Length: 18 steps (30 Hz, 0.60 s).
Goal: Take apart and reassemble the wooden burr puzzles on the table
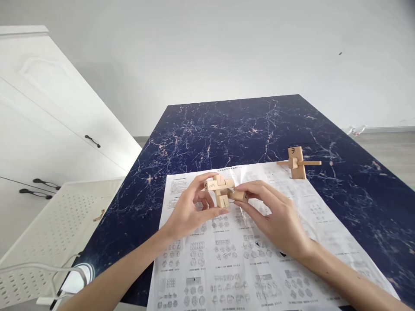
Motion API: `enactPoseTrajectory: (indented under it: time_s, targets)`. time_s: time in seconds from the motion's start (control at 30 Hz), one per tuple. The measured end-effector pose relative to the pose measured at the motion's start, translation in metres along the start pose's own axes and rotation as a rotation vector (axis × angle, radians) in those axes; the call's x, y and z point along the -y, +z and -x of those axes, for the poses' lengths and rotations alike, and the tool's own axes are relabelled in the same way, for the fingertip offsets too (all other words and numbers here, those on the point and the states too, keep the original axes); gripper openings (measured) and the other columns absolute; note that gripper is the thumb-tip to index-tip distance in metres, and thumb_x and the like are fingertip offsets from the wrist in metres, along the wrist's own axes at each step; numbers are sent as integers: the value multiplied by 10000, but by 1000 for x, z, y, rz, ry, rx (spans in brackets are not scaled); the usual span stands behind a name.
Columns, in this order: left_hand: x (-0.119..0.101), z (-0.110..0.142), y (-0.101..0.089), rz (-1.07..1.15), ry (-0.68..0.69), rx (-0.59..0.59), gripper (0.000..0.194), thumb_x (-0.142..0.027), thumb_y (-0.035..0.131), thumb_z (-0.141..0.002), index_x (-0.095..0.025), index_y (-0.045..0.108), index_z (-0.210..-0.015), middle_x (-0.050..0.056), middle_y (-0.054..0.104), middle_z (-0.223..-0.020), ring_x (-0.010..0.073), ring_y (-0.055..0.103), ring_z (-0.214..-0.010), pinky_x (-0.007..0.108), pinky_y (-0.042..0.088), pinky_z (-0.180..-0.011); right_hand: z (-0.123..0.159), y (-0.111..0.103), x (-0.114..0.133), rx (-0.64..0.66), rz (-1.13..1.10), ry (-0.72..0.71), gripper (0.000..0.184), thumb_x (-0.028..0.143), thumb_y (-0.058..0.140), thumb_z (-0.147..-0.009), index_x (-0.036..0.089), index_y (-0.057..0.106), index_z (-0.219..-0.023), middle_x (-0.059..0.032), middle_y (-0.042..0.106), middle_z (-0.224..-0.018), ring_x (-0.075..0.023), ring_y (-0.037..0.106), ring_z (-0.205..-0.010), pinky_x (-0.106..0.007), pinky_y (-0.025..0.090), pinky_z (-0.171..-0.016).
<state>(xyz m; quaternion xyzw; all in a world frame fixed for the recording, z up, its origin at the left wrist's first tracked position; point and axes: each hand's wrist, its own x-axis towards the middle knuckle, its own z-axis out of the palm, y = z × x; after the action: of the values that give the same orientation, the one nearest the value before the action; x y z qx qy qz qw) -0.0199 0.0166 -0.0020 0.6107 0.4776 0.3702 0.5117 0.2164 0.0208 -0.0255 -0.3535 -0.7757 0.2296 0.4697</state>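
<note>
Your left hand [184, 211] grips the block cluster [222, 201] over the sheet [243, 274], toward 11 o'clock; your right fingertips pinch the side block [240, 197] at the cluster's 3. Keep the cluster rigid, square the block before pressing, don't force it. Block's long axis: roughly 9–3, marked end toward 3.

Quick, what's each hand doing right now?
Left hand: closed on the joined wooden blocks.
Right hand: fingers pinching a wooden piece at the blocks' side.
</note>
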Motion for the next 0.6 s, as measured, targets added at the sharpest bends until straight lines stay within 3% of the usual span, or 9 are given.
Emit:
enactPoseTrajectory:
  time_s: [0.3,0.47,0.6]
  targets:
    - [0,-2,0,-88,7,34,719,-457,940,-830,-369,594,-1454,10,693,-1092,117,586,-727,253,531,-628,4,1,-1,-26,63,-13,300,141,651,-1079,291,708,-1333,-84,713,-1124,-237,766,-937,-432,700,-802]
    - [5,-4,0,-152,105,24,646,-430,958,-816,-375,646,-1379,44,615,-1345,105,578,-766,252,543,-628,5,2,-1,-35,22,22,282,121,652,-1073,263,699,-1312,-80,728,-1133,-226,778,-948,-426,704,-840]
    - [7,-4,-1,-159,139,29,641,-436,948,-830,-386,636,-1388,50,581,-1420,115,621,-809,251,557,-622,2,0,2,-54,58,-19,278,100,682,-1051,257,714,-1278,-67,747,-1075,-217,761,-888,-401,686,-767]
